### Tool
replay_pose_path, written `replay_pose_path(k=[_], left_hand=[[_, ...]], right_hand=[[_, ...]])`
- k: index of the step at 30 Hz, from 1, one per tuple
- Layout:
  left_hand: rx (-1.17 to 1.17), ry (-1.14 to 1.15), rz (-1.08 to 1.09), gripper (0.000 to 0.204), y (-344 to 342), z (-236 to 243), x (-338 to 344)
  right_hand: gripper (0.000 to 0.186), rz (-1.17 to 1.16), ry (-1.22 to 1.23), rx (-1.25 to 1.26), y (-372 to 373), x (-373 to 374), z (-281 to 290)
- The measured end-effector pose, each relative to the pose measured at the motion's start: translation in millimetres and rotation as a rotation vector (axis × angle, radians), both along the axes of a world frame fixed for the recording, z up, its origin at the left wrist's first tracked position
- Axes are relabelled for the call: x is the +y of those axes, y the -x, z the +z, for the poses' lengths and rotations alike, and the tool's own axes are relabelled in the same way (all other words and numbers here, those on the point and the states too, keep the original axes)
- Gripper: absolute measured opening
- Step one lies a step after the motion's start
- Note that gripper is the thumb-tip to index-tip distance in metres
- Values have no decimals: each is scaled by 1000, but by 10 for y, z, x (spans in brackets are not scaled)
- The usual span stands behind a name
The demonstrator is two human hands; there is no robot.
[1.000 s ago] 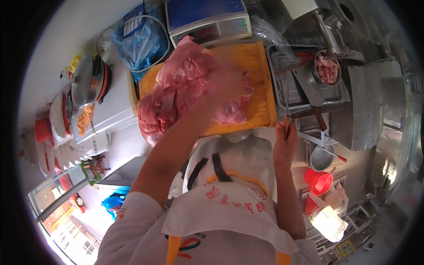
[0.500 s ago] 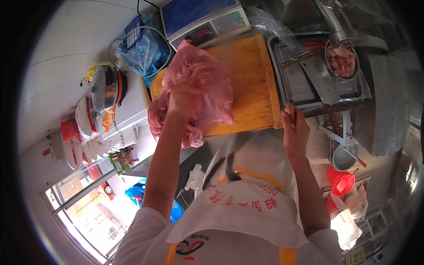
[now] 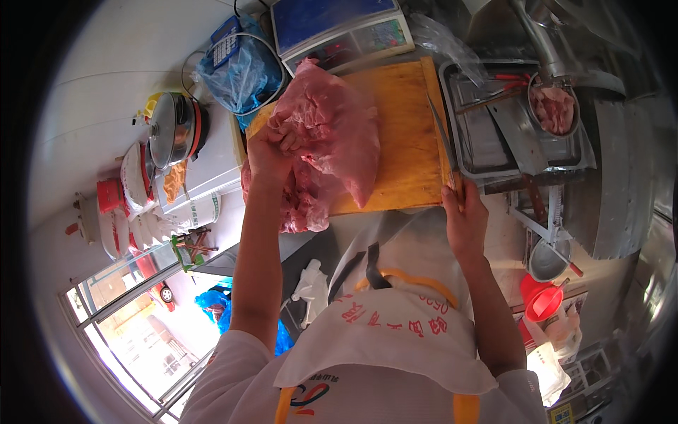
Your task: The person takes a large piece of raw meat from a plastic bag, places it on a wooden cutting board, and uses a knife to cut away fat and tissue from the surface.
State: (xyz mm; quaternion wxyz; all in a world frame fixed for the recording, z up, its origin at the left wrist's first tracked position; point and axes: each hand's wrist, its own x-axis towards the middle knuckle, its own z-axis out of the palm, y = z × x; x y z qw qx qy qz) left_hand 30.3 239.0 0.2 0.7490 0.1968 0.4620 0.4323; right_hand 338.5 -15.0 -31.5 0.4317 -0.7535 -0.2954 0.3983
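A large slab of raw pink meat (image 3: 335, 134) lies over the left part of a yellowish wooden cutting board (image 3: 409, 155), its near end hanging past the board's edge. My left hand (image 3: 272, 150) grips the meat at its left side, fingers curled into it. Close to the board's right edge, my right hand (image 3: 466, 215) is closed round the wooden handle of a long knife (image 3: 441, 131). The blade points away from me, along that edge, apart from the meat.
Behind the board stands a scale (image 3: 339, 32). At right a metal tray (image 3: 466, 155) holds a cleaver (image 3: 519, 134), beside a grinder (image 3: 540, 49) and a bowl of meat pieces (image 3: 554, 109). A lidded pot (image 3: 169, 131) and a blue plastic bag (image 3: 244, 74) are at left.
My left hand has shifted left and now grips the meat instead of lying over its middle. The knife's blade has swung left, from over the tray to the board's right edge.
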Motion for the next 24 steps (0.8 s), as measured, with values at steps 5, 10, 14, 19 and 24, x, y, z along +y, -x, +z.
replay_pose_path(k=[5,10,14,19,24], left_hand=[[448,-129,-5,34,394,-124,175],[1777,-754,-54,31,153,-21,129],[1263,-831,-408,41,-255,34,-424],[1226,-904,-596,38,-725,110,-776],[1240,-765,-636,32,-447,114,-791]], right_hand=[[34,16,23,48,50,-32,17],[31,8,-10,11,89,-36,-25],[31,12,-26,-7,141,-3,-9],[33,50,31,-25,197,52,9],[33,68,48,-9,207,84,7]])
